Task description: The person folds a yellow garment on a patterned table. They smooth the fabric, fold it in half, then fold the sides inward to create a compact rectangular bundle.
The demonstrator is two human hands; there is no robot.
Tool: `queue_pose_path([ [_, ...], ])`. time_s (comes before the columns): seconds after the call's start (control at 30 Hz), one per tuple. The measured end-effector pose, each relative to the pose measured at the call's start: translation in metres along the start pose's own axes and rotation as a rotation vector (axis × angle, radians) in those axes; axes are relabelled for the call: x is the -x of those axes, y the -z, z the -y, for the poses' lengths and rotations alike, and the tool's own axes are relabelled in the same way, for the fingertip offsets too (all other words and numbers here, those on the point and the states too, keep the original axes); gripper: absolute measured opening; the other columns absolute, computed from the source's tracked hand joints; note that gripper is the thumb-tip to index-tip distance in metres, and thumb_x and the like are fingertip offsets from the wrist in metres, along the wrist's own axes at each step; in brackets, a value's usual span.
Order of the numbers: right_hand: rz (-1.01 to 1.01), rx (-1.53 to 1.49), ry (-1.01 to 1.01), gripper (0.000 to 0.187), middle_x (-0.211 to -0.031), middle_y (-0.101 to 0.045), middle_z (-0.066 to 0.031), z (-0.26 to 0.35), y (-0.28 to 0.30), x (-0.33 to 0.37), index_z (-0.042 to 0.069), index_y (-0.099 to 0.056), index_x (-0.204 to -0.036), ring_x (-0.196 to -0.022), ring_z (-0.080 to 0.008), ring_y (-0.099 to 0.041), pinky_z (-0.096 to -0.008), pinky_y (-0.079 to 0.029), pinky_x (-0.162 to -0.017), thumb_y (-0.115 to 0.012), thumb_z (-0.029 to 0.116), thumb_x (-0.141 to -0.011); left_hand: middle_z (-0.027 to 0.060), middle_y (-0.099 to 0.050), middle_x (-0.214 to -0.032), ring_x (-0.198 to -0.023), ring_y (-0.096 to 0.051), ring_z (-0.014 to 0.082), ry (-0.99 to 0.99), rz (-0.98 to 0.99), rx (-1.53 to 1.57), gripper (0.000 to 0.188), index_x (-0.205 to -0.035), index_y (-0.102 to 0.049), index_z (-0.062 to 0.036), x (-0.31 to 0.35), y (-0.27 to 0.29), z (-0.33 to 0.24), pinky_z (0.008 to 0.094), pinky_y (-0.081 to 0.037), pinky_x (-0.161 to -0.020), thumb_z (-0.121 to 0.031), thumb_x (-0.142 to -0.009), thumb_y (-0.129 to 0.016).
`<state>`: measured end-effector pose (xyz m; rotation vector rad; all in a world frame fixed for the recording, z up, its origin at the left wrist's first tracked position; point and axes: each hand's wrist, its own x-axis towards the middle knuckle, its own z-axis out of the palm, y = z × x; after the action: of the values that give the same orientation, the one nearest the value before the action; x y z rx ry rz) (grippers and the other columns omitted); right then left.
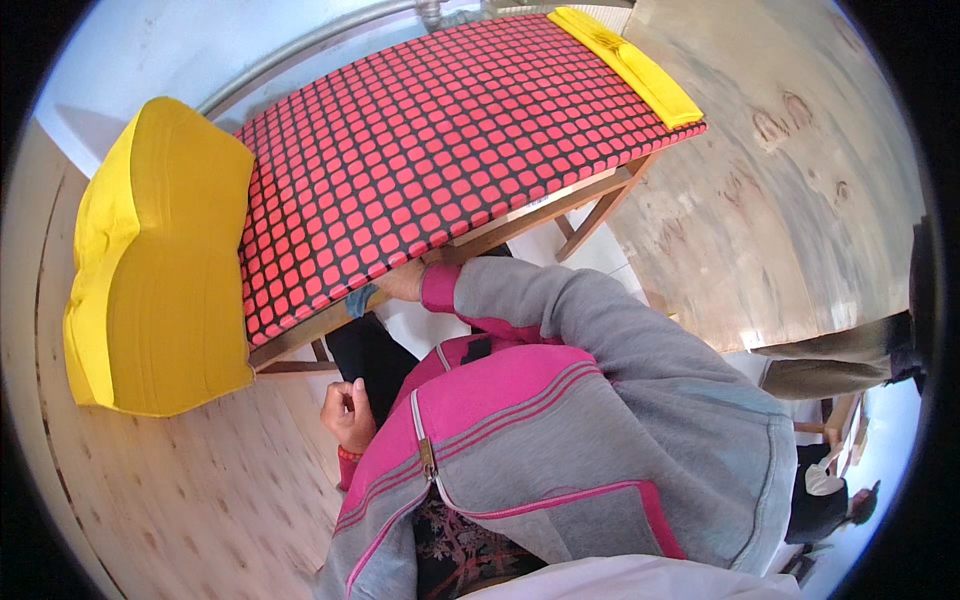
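Head view: left hand (349, 415) hung curled, fingertips together, apparently bare; right hand (403, 281) reached under the checked table (400, 150), grip untellable, beside something blue (362, 300); tall yellow stack (170, 270) stood far out at nine o'clock, thin yellow pile (650, 85) at one, presumably kept separate.

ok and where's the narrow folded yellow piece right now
In the head view, the narrow yellow piece lies along the upper-right end of the red-and-black patterned tabletop, opposite the larger yellow piece at its left end.
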<state>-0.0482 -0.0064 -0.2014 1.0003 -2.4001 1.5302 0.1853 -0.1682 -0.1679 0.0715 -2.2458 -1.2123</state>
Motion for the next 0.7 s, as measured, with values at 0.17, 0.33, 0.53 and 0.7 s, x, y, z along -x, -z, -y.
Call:
queue_pose_path([
  [0.17,0.059,-0.097,-0.086,0.034,-0.125,-0.066,-0.0126,0.011,0.005,0.004,0.008,-0.063,-0.126,-0.115,-0.0293,-0.062,-0.0435,-0.048,-0.096,-0.056,0.030,-0.100,0.0014,-0.051,-0.063,-0.055,-0.043,0.0080,0.049,-0.004,0.022,0.024,-0.075,-0.056,-0.0038,-0.006,-0.002,0.001,0.0261,-0.035,-0.050,-0.008,-0.091,-0.074],
  [0.33,0.042,0.194,0.072,0.028,-0.118,-0.067,-0.0137,0.019,0.007,0.003,0.006,-0.062,-0.119,-0.111,-0.0310,-0.062,-0.0464,-0.047,-0.094,-0.051,0.024,-0.100,-0.0001,-0.050,-0.063,-0.055,-0.042,0.0073,0.045,0.004,0.017,0.025,-0.074,-0.056,-0.0040,-0.009,0.000,-0.001,0.0254,-0.035,-0.050,-0.008,-0.091,-0.074],
  [0.53,0.049,0.113,0.158,0.027,-0.111,-0.067,-0.0134,0.013,0.000,0.001,0.005,-0.062,-0.114,-0.106,-0.0318,-0.062,-0.0483,-0.046,-0.089,-0.051,0.026,-0.100,0.0000,-0.050,-0.064,-0.055,-0.042,0.0072,0.076,0.030,-0.010,0.024,-0.075,-0.056,-0.0038,-0.012,0.013,-0.005,0.0250,-0.035,-0.051,-0.007,-0.091,-0.074],
  [0.7,0.172,0.344,0.205,0.029,-0.110,-0.067,-0.0188,0.014,0.006,0.003,0.001,-0.062,-0.112,-0.102,-0.0368,-0.065,-0.0495,-0.049,-0.088,-0.046,0.024,-0.101,0.0034,-0.054,-0.066,-0.057,-0.047,0.0103,0.076,0.031,-0.090,0.022,-0.077,-0.057,-0.0033,-0.011,0.029,-0.010,0.0269,-0.039,-0.053,-0.006,-0.090,-0.074],
])
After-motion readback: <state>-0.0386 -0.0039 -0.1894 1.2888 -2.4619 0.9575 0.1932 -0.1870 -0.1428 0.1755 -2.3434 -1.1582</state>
